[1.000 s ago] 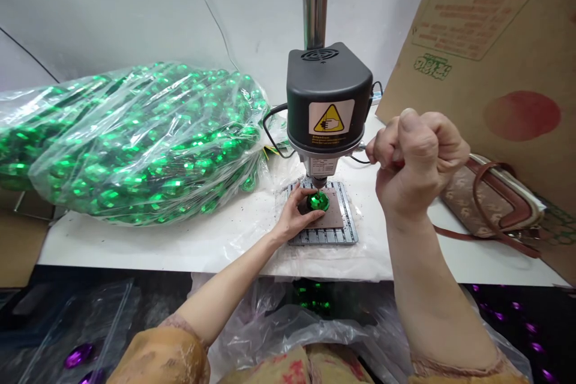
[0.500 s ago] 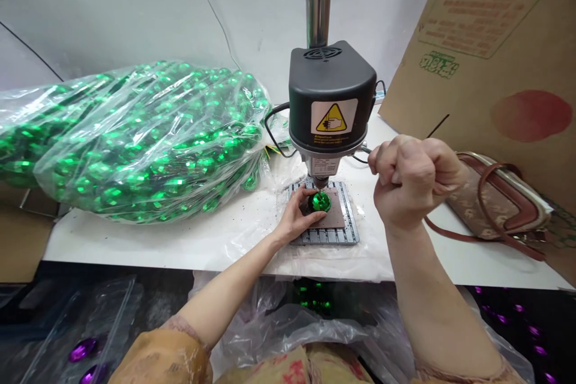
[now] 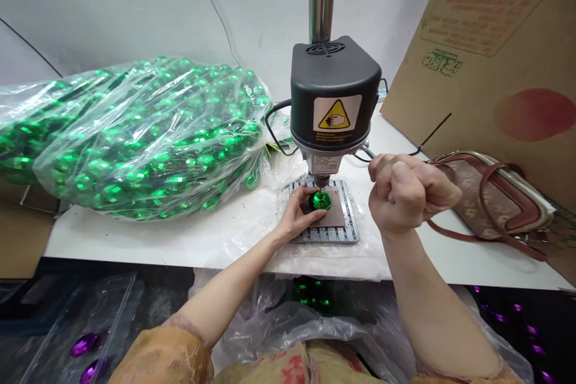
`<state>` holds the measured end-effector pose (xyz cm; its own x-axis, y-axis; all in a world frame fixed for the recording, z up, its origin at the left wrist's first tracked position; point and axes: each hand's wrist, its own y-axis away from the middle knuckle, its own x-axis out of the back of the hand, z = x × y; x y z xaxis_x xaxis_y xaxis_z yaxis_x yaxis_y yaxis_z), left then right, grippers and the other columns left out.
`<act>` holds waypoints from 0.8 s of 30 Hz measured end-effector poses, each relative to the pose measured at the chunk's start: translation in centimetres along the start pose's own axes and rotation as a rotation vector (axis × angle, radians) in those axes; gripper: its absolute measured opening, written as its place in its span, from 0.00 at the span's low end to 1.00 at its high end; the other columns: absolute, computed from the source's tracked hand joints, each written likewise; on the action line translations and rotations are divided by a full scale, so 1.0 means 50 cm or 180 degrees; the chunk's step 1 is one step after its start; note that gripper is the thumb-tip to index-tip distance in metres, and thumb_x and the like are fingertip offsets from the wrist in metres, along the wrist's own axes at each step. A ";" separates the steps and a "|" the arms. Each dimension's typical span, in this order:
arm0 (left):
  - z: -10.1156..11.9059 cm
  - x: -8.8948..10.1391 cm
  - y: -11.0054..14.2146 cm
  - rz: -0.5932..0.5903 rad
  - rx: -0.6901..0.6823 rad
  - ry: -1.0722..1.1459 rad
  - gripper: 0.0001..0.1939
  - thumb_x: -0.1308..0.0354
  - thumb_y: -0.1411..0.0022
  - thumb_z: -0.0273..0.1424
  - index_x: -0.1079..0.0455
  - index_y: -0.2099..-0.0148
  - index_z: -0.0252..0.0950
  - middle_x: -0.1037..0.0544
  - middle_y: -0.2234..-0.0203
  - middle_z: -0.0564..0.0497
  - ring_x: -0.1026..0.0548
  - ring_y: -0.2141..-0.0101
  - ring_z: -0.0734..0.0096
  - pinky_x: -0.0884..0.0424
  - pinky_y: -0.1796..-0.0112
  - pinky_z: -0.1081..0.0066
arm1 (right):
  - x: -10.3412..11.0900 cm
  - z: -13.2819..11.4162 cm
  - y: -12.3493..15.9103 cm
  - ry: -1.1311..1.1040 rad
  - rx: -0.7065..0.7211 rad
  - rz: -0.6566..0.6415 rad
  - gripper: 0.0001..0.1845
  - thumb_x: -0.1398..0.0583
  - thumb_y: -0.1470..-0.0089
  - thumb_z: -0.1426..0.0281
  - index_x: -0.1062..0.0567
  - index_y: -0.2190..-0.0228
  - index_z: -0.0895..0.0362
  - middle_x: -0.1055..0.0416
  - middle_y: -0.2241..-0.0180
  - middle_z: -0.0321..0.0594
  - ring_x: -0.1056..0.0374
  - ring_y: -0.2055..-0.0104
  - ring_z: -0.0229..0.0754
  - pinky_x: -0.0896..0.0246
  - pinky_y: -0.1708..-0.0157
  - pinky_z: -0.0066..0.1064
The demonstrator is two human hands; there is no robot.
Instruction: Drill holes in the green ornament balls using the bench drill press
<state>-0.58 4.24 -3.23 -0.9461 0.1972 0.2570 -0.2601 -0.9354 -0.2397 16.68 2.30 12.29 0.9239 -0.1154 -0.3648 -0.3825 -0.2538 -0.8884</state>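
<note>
Under the chuck of a black bench drill press (image 3: pixel 335 93), a shiny green faceted ball (image 3: pixel 321 200) rests on a brownish board (image 3: pixel 335 216) over the slotted metal base (image 3: pixel 350 234). My left hand (image 3: pixel 297 216) pinches the ball from its left side between thumb and fingers, and the drill's tip is at the ball's top. To the right of the drill, my right hand (image 3: pixel 407 192) is closed in a fist around the feed lever (image 3: pixel 369 153); most of the lever is hidden by the fingers.
A clear plastic bag of green faceted balls (image 3: pixel 153 144) lies on the left of the white table (image 3: pixel 180 246). At the right are a brown handbag (image 3: pixel 490 192) and a large cardboard box (image 3: pixel 486 72). Purple shiny pieces (image 3: pixel 84 345) lie below the table edge.
My right hand has moved down a little with the lever. My left hand still holds the green ball in the same spot.
</note>
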 end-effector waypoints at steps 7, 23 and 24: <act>0.004 0.000 0.001 0.0007 0.0038 -0.0018 0.31 0.27 0.49 0.45 0.29 0.46 0.41 0.28 0.43 0.43 0.40 0.32 0.48 0.47 0.33 0.50 | 0.013 0.012 0.027 0.0023 0.0197 -0.0029 0.24 0.42 0.48 0.79 0.51 0.84 0.58 0.54 0.85 0.28 0.55 0.84 0.26 0.51 0.81 0.28; 0.087 0.004 0.130 -0.0132 -0.0352 -0.0779 0.27 0.30 0.46 0.49 0.32 0.52 0.40 0.24 0.58 0.46 0.24 0.57 0.59 0.28 0.56 0.61 | -0.046 -0.024 -0.098 0.0231 -0.1096 0.0347 0.23 0.40 0.43 0.74 0.43 0.85 0.56 0.47 0.89 0.27 0.49 0.85 0.26 0.52 0.82 0.27; 0.092 0.004 0.162 -0.0641 -0.0554 -0.0918 0.27 0.31 0.46 0.51 0.31 0.52 0.41 0.23 0.60 0.47 0.24 0.60 0.61 0.28 0.59 0.63 | -0.044 -0.024 -0.096 0.0219 -0.1063 0.0317 0.23 0.40 0.43 0.73 0.43 0.85 0.56 0.47 0.88 0.27 0.49 0.85 0.26 0.52 0.82 0.27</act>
<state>-1.97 -4.63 -0.80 -0.7860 0.2579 0.5618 -0.4873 -0.8177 -0.3064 16.46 2.62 17.69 0.8835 -0.2169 -0.4153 -0.4632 -0.5367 -0.7053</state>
